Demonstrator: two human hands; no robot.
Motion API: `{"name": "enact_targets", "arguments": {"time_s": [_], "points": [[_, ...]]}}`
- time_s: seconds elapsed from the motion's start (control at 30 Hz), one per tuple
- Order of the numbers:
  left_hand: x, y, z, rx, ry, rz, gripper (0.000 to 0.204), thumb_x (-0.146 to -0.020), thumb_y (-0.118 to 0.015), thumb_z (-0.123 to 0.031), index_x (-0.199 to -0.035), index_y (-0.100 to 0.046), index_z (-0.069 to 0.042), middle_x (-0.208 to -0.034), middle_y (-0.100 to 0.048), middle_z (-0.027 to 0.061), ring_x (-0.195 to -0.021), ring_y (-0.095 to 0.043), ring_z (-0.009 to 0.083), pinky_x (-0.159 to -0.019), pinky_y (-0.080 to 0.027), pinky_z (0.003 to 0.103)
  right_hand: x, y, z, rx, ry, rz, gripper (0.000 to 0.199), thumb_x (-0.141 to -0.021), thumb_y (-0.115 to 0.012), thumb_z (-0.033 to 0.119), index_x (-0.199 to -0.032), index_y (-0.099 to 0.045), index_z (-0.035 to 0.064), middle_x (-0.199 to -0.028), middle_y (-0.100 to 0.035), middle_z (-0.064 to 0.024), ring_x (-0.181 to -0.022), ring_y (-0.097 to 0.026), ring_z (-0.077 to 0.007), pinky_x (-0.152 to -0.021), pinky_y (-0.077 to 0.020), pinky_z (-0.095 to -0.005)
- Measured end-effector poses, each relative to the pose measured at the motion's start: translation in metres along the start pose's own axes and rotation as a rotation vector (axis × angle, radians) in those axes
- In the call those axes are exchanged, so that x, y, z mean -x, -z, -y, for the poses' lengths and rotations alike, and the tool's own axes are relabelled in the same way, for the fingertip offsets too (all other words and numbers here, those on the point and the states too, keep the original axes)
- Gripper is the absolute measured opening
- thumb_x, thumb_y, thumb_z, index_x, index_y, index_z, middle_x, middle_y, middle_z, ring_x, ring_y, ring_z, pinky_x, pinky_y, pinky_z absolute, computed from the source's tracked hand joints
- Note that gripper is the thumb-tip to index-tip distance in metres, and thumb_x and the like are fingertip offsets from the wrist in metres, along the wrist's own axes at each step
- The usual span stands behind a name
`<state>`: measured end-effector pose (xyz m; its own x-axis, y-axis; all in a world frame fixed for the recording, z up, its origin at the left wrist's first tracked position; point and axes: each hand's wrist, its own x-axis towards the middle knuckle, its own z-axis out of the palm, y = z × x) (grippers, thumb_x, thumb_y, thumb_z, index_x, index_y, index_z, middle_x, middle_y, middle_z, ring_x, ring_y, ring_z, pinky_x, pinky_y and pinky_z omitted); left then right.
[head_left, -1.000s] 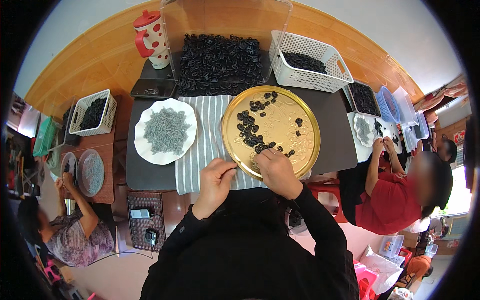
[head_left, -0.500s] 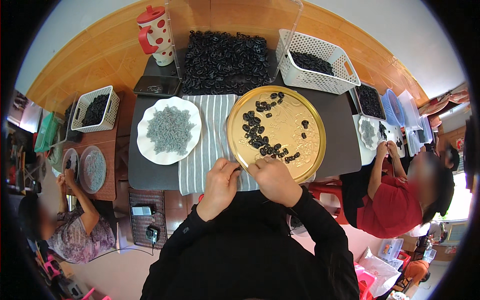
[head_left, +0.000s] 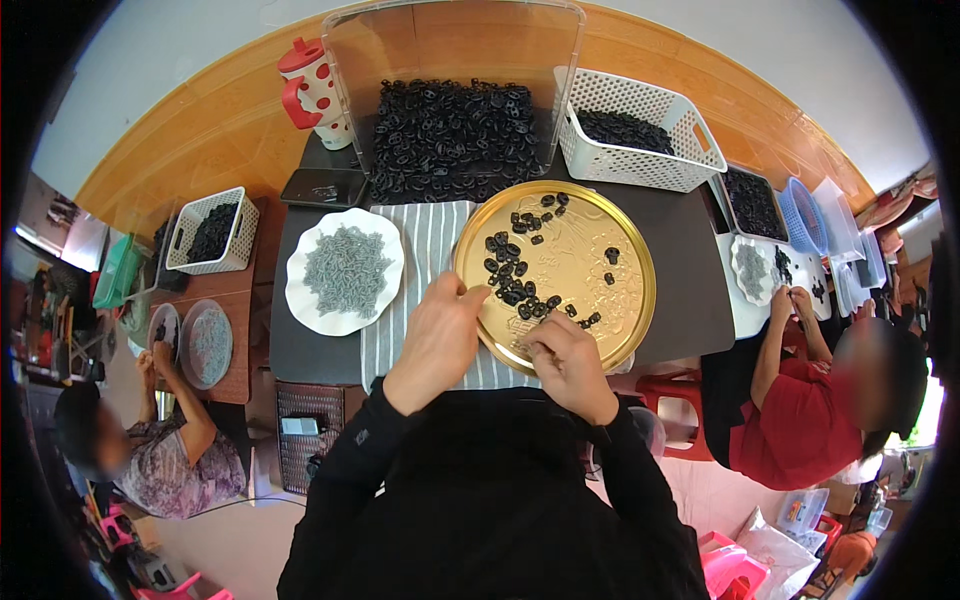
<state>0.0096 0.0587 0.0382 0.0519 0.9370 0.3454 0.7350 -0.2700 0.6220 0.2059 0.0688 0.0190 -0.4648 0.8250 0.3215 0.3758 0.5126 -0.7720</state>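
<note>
My left hand (head_left: 437,335) lies back up over the left rim of a round gold tray (head_left: 600,215), its thumb and forefinger apart. Nothing shows in its fingers, though their undersides are hidden. At the tray's near edge, my right hand (head_left: 572,368) is closed in a pinch; what its fingertips hold, if anything, is too small to make out. Small black oval plastic parts (head_left: 512,290) and smaller black pieces lie in a curved band across the tray, close beyond both hands. A grey-and-white striped cloth (head_left: 385,350) runs partly under the tray.
A scalloped white plate (head_left: 298,300) of small grey pieces stands left. Behind are a clear bin (head_left: 455,140) of black parts, a white basket (head_left: 640,170), a dark phone (head_left: 325,187) and a spotted tumbler (head_left: 315,95). Co-workers sit left (head_left: 185,465) and right (head_left: 800,430).
My hands have moved apart from their close position at the tray's near edge. The left has gone up over the left rim; the right has turned and lowered slightly. The view has shifted.
</note>
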Motion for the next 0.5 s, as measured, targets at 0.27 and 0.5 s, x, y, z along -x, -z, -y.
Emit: {"name": "enact_targets", "arguments": {"time_s": [0.27,0.5], "points": [[-0.020,-0.015,0.006,-0.336,-0.095,0.191,0.023,-0.073,-0.057,-0.004,-0.093,-0.068,-0.002,-0.092,-0.053,0.0201,-0.087,-0.052,0.0354,-0.075,-0.045,0.040,0.019,0.009,-0.002,-0.307,-0.050,-0.110,0.015,-0.079,-0.053,-0.012,-0.089,-0.060,-0.0022,-0.080,-0.055,-0.0107,-0.070,-0.056,-0.0204,-0.061,-0.0432,-0.0272],[-0.020,-0.019,0.015,-0.239,-0.107,0.169,0.014,-0.065,-0.067,0.000,-0.079,-0.068,-0.003,-0.084,-0.056,0.0117,-0.087,-0.052,0.0310,-0.076,-0.045,0.038,0.025,0.009,-0.010,-0.389,-0.069,-0.152,0.014,-0.080,-0.054,-0.012,-0.089,-0.059,-0.0027,-0.080,-0.055,-0.0104,-0.069,-0.054,-0.0195,-0.061,-0.0424,-0.0267]]}}
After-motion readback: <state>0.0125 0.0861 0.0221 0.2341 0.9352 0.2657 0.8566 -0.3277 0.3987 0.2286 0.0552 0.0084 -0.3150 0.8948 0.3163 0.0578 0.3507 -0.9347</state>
